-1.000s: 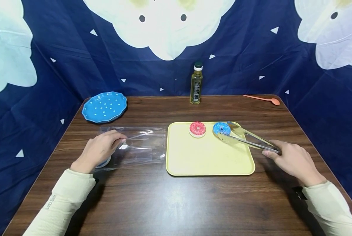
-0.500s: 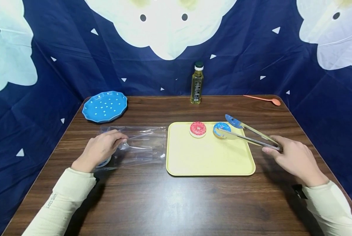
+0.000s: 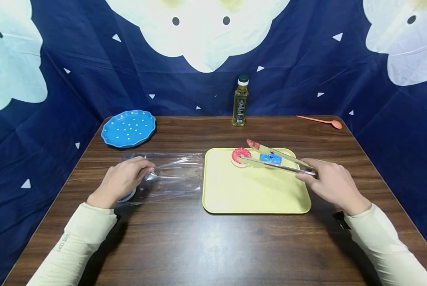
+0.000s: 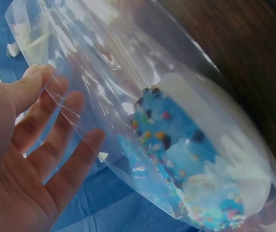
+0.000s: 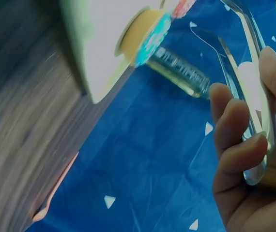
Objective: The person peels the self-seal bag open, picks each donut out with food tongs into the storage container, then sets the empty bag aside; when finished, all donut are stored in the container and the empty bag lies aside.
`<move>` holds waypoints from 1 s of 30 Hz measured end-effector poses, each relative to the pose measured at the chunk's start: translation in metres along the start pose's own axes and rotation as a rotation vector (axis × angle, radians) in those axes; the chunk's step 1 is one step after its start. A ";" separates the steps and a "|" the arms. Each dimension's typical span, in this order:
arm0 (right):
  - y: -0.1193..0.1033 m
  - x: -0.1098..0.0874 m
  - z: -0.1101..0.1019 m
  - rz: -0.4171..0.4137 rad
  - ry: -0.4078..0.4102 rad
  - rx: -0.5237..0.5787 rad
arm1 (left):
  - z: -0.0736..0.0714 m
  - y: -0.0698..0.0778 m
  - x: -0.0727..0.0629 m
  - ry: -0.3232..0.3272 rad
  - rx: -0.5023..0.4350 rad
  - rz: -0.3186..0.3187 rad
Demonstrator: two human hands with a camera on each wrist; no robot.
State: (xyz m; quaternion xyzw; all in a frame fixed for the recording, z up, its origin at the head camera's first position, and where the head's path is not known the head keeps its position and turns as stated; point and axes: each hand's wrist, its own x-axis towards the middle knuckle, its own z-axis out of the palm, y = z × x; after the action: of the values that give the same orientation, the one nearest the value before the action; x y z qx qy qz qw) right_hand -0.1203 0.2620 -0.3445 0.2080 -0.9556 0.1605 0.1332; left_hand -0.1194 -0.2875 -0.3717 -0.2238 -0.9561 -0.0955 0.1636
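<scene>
My left hand (image 3: 124, 178) pinches the upper film of a clear plastic bag (image 3: 177, 174) between thumb and fingertips. Inside the bag lies a donut with blue icing and colored sprinkles (image 4: 176, 150), mostly covered by the hand in the head view. My right hand (image 3: 333, 182) grips metal tongs (image 3: 281, 165) near their joined end, arms spread. Their tips reach the red-iced donut (image 3: 239, 152) on the yellow tray (image 3: 256, 194), one overlapping it and one beyond. Between the tong arms shows a second blue-iced donut (image 3: 270, 159), on the same tray.
A blue dotted plate (image 3: 129, 129) sits at the back left of the wooden table (image 3: 184, 246). An oil bottle (image 3: 240, 103) stands at the back, behind the tray. An orange spoon (image 3: 324, 120) lies at the back right corner.
My right hand has carried the tongs leftward, from around the blue donut on the tray to the red one. My left hand stays in place, pinching the bag.
</scene>
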 end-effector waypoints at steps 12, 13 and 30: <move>-0.031 0.025 0.022 -0.115 -0.050 0.010 | -0.004 0.003 0.002 -0.046 -0.015 -0.050; -0.035 0.027 0.025 -0.128 -0.055 0.012 | -0.005 0.003 0.002 -0.049 -0.017 -0.054; -0.090 0.068 0.063 -0.329 -0.108 0.070 | -0.007 0.004 0.001 -0.049 -0.021 -0.055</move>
State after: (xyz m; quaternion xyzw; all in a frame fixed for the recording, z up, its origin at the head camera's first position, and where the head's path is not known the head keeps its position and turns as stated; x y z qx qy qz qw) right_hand -0.1517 0.1377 -0.3573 0.3744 -0.9083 0.1582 0.0991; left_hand -0.1164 -0.2857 -0.3649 -0.2015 -0.9645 -0.1045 0.1351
